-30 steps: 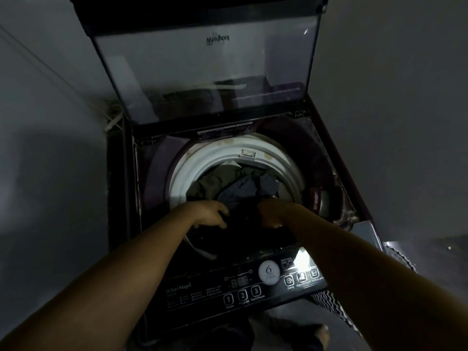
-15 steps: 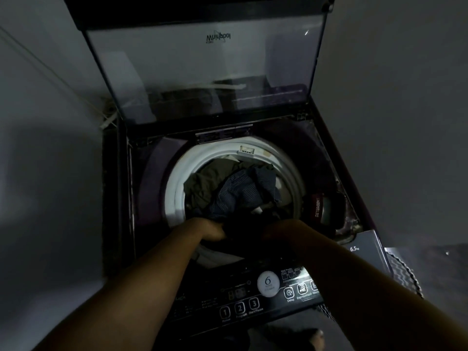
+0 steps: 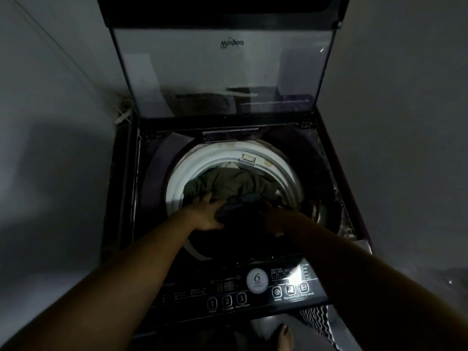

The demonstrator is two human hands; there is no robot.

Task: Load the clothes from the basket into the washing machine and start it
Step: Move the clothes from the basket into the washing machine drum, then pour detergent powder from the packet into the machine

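Observation:
A dark top-loading washing machine stands before me with its glass lid raised upright. Inside the white drum rim lies an olive-green garment at the back and a dark blue garment at the front. My left hand presses flat, fingers spread, on the left side of the dark garment. My right hand rests on its right side in deep shadow; its fingers are hard to make out. The control panel with numbered buttons runs along the near edge.
Grey walls close in on both sides of the machine. A white cable hangs at the back left corner. A black-and-white striped cloth and a bare foot show on the floor below the panel.
Both hands have pushed the dark blue garment down and forward in the drum; it now sits lower and more bunched. The left hand has spread flat on it.

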